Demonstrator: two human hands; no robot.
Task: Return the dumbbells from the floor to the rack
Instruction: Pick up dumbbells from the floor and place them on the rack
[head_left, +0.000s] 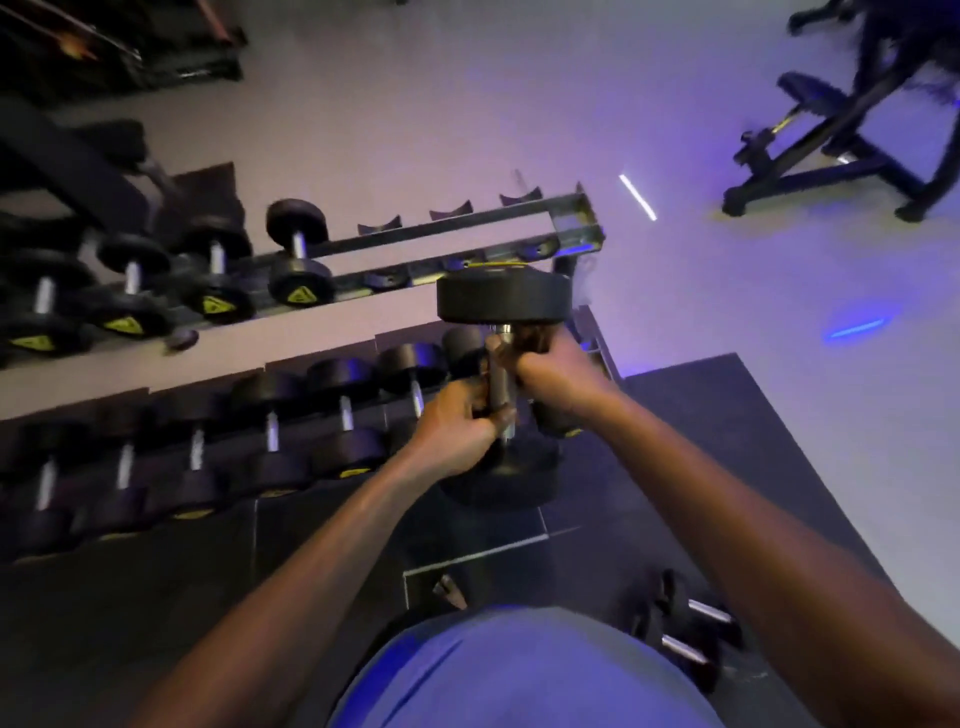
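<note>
Two dumbbells (685, 631) on floor mat; bench (831, 140) beyond rack (467, 234)

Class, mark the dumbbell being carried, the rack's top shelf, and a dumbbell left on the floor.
carried dumbbell (503, 299), head view, upper weight head.
rack's top shelf (467, 233), head view, bare rear rail.
floor dumbbell (709, 612), head view, chrome handle.
</note>
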